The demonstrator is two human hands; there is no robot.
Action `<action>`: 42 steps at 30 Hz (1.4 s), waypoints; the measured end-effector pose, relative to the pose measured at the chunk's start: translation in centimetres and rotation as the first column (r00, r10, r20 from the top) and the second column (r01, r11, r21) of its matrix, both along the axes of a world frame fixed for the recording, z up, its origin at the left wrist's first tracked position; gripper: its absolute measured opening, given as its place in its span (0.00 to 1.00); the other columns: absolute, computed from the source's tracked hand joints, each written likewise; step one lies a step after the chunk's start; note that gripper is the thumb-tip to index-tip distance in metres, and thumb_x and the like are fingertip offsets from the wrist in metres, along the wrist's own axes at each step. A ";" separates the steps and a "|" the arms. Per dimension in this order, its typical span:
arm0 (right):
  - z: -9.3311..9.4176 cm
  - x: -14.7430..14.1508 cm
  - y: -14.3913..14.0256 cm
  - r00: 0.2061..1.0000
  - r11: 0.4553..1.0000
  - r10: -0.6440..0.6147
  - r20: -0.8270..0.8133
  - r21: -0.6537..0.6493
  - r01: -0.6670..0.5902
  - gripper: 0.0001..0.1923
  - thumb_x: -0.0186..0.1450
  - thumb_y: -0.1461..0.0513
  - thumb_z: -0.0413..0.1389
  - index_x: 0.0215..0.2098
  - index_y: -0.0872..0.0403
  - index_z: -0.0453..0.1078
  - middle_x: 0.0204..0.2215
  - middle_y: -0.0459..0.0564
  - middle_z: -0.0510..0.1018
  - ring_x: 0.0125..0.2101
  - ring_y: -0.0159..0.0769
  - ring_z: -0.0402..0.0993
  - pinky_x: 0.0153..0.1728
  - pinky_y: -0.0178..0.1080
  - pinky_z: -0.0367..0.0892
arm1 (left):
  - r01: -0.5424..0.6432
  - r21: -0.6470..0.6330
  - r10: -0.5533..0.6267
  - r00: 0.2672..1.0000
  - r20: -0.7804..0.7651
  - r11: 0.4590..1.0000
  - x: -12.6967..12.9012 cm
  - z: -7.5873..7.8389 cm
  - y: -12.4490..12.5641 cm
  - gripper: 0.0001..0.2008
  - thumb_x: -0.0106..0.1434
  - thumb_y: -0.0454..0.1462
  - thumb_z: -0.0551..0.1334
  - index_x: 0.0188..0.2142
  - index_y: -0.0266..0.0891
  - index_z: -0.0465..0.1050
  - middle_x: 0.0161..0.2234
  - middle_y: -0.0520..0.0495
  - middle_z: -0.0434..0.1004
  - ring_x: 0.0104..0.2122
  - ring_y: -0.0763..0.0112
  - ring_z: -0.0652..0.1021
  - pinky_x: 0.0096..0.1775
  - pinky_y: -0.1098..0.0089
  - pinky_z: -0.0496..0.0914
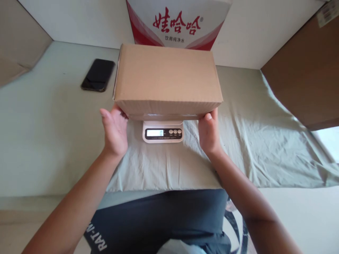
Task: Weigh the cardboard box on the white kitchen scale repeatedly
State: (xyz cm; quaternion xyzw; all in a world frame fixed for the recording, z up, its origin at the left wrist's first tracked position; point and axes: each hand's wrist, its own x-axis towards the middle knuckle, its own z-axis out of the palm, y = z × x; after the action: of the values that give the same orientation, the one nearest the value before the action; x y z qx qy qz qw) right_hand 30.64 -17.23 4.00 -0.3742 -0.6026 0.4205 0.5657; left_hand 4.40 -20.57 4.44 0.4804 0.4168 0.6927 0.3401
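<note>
A closed brown cardboard box [166, 76] is held over a small white digital scale [162, 132], whose display reads 0. My left hand [114, 130] grips the box's lower left corner, and my right hand [209, 132] grips its lower right corner. The box hides most of the scale's platform, so whether it touches the scale cannot be told. The scale rests on a wrinkled pale green cloth [251, 141].
A black phone [97, 74] lies to the left of the box. A red and white printed carton [177, 23] stands behind it against the wall. A brown cardboard sheet [307, 74] leans at the right, another [18, 46] at the far left.
</note>
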 end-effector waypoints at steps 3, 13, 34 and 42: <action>0.2 0.0 0.2 1.000 1.000 -0.007 0.015 -0.006 0.007 0.38 0.73 0.31 0.54 0.77 0.28 0.65 0.77 0.41 0.74 0.83 0.53 0.62 0.85 0.62 0.61 | -0.006 -0.008 0.006 1.000 -0.005 1.000 0.0 0.0 0.0 0.51 0.71 0.78 0.39 0.56 0.53 0.90 0.59 0.37 0.86 0.72 0.39 0.77 0.74 0.41 0.71; -0.4 0.2 0.6 1.000 1.000 0.003 0.001 0.006 -0.003 0.36 0.74 0.32 0.53 0.76 0.29 0.66 0.76 0.42 0.74 0.82 0.54 0.65 0.84 0.62 0.62 | 0.019 0.013 -0.019 1.000 0.012 1.000 -0.1 -0.4 0.2 0.49 0.74 0.75 0.40 0.53 0.52 0.90 0.59 0.36 0.87 0.71 0.39 0.78 0.75 0.40 0.69; 0.5 -0.3 0.4 0.999 0.999 -0.030 0.034 -0.021 0.031 0.41 0.71 0.29 0.53 0.77 0.26 0.63 0.77 0.38 0.73 0.85 0.54 0.57 0.87 0.62 0.56 | 0.012 -0.021 -0.012 1.000 0.005 1.000 -0.2 -0.3 0.6 0.51 0.69 0.80 0.41 0.50 0.51 0.89 0.59 0.38 0.86 0.75 0.41 0.73 0.76 0.43 0.68; 0.2 -0.2 0.4 1.000 1.000 -0.016 0.020 0.005 0.016 0.39 0.73 0.30 0.53 0.77 0.28 0.64 0.77 0.41 0.73 0.84 0.54 0.59 0.86 0.62 0.59 | 0.031 0.029 -0.031 0.999 0.019 0.999 -0.5 -1.1 1.2 0.51 0.68 0.80 0.43 0.50 0.48 0.89 0.59 0.35 0.86 0.74 0.38 0.74 0.77 0.40 0.67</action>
State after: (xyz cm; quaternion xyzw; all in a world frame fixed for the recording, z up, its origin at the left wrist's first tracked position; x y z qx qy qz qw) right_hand 30.40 -16.78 4.23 -0.3817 -0.6066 0.4106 0.5637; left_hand 3.86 -19.34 3.33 0.4849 0.3960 0.6979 0.3479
